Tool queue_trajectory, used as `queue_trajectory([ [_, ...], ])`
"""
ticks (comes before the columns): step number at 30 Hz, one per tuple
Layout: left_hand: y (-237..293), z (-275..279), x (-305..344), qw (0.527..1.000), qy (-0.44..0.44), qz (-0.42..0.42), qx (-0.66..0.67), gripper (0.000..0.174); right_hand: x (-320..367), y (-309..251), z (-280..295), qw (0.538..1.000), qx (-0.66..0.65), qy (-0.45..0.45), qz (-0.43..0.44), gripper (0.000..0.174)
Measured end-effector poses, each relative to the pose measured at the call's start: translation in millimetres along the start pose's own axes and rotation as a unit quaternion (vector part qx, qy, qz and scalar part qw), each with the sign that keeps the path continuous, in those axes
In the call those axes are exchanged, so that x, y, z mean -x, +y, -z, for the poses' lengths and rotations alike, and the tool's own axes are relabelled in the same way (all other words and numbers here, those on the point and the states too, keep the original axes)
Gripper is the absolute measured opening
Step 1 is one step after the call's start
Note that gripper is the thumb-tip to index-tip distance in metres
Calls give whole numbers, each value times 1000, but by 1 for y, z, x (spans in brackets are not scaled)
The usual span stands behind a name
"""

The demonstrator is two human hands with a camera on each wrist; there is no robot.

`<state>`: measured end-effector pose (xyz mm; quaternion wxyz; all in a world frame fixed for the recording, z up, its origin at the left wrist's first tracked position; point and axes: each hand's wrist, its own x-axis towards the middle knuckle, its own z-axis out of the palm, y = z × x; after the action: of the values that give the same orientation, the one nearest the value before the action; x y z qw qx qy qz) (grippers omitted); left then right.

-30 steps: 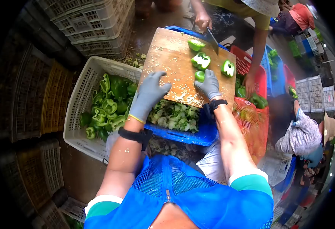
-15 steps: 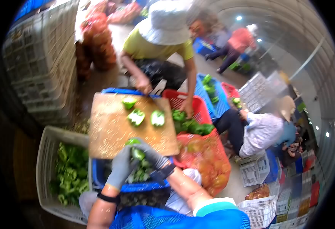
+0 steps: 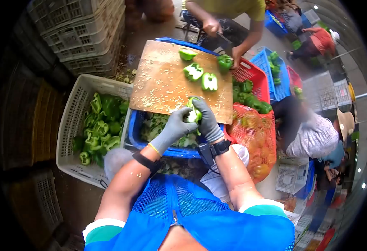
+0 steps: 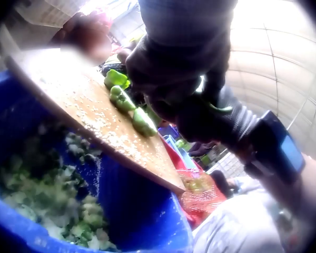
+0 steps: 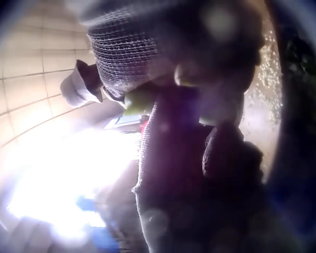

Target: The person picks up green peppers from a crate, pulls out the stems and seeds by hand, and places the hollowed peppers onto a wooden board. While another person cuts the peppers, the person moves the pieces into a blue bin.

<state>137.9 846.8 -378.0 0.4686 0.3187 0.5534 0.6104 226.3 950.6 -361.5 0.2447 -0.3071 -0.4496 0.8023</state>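
Both gloved hands meet over the near edge of the wooden cutting board point(image 3: 158, 79). A cut green bell pepper half point(image 3: 194, 113) is in my right hand point(image 3: 208, 122), its pale inside facing left. My left hand point(image 3: 176, 129) pinches at that cut side with curled fingers and thumb. Three more pepper halves point(image 3: 193, 72) lie on the board among scattered seeds. Below it, a blue bin point(image 3: 135, 136) holds chopped green and white pepper scraps point(image 4: 58, 195). In the wrist views the dark gloves hide most of the held half.
Across the board another person grips a knife point(image 3: 224, 38) and a whole green pepper point(image 3: 225, 62) at the corner. A white crate point(image 3: 64, 142) of pepper halves stands left. On the right are a red basket point(image 3: 262, 79) of peppers and a red mesh sack point(image 3: 258, 146).
My hands, apart at first, came together and took up a pepper half from the board's near side. The other person's free hand brought a whole pepper from the red basket onto the board.
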Motion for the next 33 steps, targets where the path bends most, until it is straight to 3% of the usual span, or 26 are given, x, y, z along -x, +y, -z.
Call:
queue_trajectory([
  [2, -4, 4, -1, 995, -5, -54, -82, 50, 5, 10, 1, 996, -63, 54, -12, 26],
  [3, 0, 4, 2, 981, 13, -78, -177, 45, 8, 12, -1, 993, -101, 59, -21, 26],
  [7, 14, 2, 9, 938, 104, -125, -307, 35, 11, 17, -19, 976, -203, 83, -9, 27],
  [11, 23, 6, 10, 931, 215, -193, -225, 35, 2, 11, -44, 964, -240, 104, -37, 38],
  [14, 2, 11, -8, 935, 272, -227, -29, 31, -11, 17, -56, 950, -301, 76, -22, 37],
  [15, 19, 16, -2, 954, 229, -101, 164, 27, -16, 18, -63, 953, -275, 121, 20, 30],
  [16, 30, 25, -5, 928, 302, -83, 200, 24, -33, 26, -43, 907, -381, 173, -45, 24],
  [18, 31, 43, -9, 897, 331, -70, 285, 21, -40, 14, -24, 864, -464, 178, -85, 22],
  [19, 35, 52, -7, 935, 286, -35, 207, 18, -45, 18, -12, 916, -383, 117, -15, 23],
  [20, 34, 59, -5, 974, 161, 66, 142, 23, -50, 8, -16, 925, -354, 139, -9, 26],
  [21, 30, 61, -3, 996, 41, 59, -54, 31, -52, -4, -20, 952, -295, 84, 2, 32],
  [22, 25, 60, 0, 964, -83, 52, -246, 40, -52, -16, -26, 972, -234, 29, 11, 38],
  [24, 28, 39, 15, 842, -162, 68, -510, 56, -42, -40, -63, 975, -194, -109, -24, 53],
  [25, 38, 35, 20, 821, -201, 114, -523, 65, -41, -49, -72, 968, -121, -220, -8, 67],
  [26, 35, 32, 21, 815, -205, 101, -533, 67, -59, -48, -69, 969, -19, -246, -27, 71],
  [27, 36, 34, 19, 830, -197, 95, -513, 65, -82, -46, -61, 957, 227, -183, -14, 70],
  [28, 39, 36, 14, 845, -188, 88, -493, 64, -109, -44, -50, 882, 458, -109, 1, 68],
  [29, 39, 37, 10, 863, -146, 89, -476, 60, -146, -29, -28, 778, 626, -39, 44, 65],
  [30, 37, 38, 4, 879, -101, 91, -458, 57, -174, -12, -10, 638, 764, 33, 88, 61],
  [32, 29, 42, -4, 919, 2, 75, -388, 51, -180, 9, -2, 514, 848, 2, 128, 57],
  [33, 21, 44, -8, 939, 59, 57, -335, 48, -169, 11, -9, 499, 852, 25, 160, 54],
])
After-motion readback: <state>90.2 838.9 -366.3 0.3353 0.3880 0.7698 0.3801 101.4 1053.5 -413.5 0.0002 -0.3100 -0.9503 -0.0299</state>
